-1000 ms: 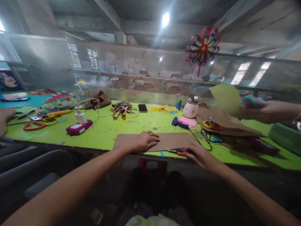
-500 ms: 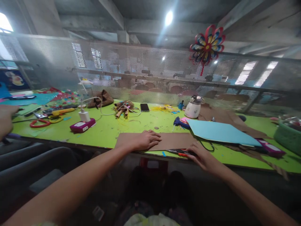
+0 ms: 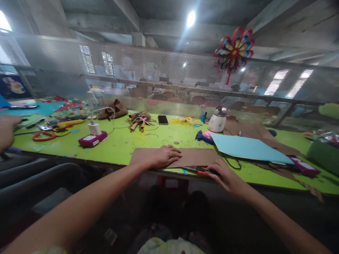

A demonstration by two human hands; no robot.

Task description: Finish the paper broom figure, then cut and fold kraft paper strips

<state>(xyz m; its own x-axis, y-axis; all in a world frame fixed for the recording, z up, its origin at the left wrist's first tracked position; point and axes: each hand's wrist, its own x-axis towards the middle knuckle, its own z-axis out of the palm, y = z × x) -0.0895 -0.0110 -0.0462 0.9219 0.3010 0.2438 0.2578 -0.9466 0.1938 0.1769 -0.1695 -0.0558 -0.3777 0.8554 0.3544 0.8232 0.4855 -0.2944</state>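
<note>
A strip of brown cardboard [image 3: 197,157] lies flat along the front edge of the green table [image 3: 113,151]. On its left half my left hand [image 3: 168,156] rests flat, palm down, with the fingers stretched out to the right. My right hand [image 3: 221,173], at the strip's near right corner, is closed on a pair of scissors [image 3: 203,173] with red and black handles. The blades point left, along the cardboard's near edge; the palm hides part of the handles. A small blue paper scrap [image 3: 184,171] lies by the blades.
A blue glue gun [image 3: 203,137], a white kettle-shaped bottle [image 3: 217,121] and light-blue sheets [image 3: 251,148] lie to the right. A phone [image 3: 162,120] and rolled brown paper pieces [image 3: 140,121] lie behind. Leftward are a purple power strip [image 3: 92,139], red-and-yellow scissors [image 3: 44,136] and another person's hand [image 3: 6,130].
My right hand and the scissors have shifted slightly left along the cardboard's near edge. My left hand stays flat in place. A green shape has appeared at the far right edge.
</note>
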